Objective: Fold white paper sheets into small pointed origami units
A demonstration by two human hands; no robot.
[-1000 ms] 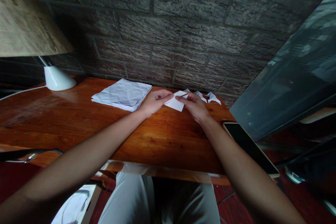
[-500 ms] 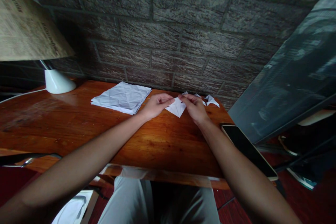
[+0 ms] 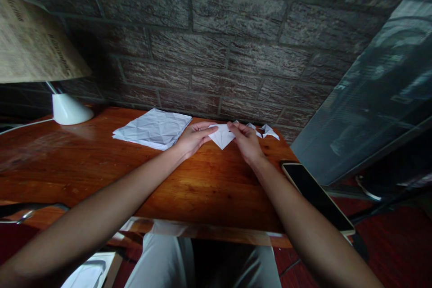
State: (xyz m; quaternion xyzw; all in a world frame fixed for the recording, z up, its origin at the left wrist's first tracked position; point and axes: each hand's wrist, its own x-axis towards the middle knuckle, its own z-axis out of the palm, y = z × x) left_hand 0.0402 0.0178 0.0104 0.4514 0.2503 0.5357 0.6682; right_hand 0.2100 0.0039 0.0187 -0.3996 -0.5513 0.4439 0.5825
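Between my two hands is a small folded white paper (image 3: pixel 222 137), with its point facing down toward me and crease lines across its face. My left hand (image 3: pixel 195 137) pinches its left corner between thumb and fingers. The right corner is gripped by my right hand (image 3: pixel 247 141), the thumb lying on the upper edge. To the left of my left hand lies a stack of creased white paper sheets (image 3: pixel 153 128). Behind my right hand stand several small folded paper pieces (image 3: pixel 270 132), partly hidden by it.
A lamp (image 3: pixel 71 110) with a printed shade is at the table's left. A tablet (image 3: pixel 317 195) lies at the right edge of the wooden table (image 3: pixel 209 193). The brick wall (image 3: pixel 209 54) rises behind, and a grey panel (image 3: pixel 364 85) leans at the right. Below left is a white box (image 3: pixel 97 270).
Both hands have shifted slightly left and spread a little, so more of the folded paper's face shows. The camera view has turned slightly.
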